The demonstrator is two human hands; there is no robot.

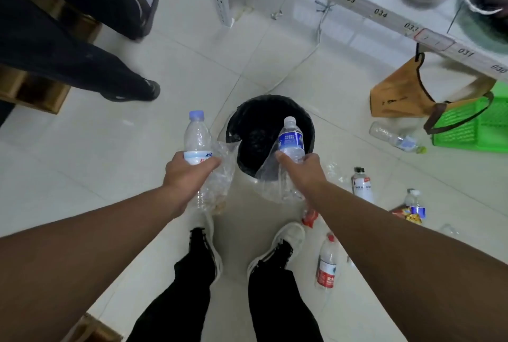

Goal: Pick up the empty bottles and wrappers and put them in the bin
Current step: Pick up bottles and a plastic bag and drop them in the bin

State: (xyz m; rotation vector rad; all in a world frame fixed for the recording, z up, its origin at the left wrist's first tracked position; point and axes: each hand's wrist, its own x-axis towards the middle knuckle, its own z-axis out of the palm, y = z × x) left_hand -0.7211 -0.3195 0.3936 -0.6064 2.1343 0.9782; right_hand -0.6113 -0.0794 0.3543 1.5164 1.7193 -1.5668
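Note:
A black-lined bin (248, 119) stands on the floor straight ahead. My left hand (189, 174) grips a clear bottle with a pale blue cap (196, 138) together with a clear plastic wrapper (220, 176), just left of the bin. My right hand (301, 174) grips a blue-labelled bottle (290, 139) and a clear wrapper (275, 182), held over the bin's near rim. More bottles lie on the floor to my right: a red-labelled one (327, 264), a dark-capped one (361, 182), a blue-labelled one (415, 204) on a colourful wrapper (406, 214), and a clear one (395, 138).
A person's legs (82, 66) stand at the left. At the right are a white numbered shelf (382, 13), a brown paper bag (398, 97) and a green basket (475, 127). A red wrapper (310, 218) lies by my right shoe. Wooden furniture (35, 94) sits far left.

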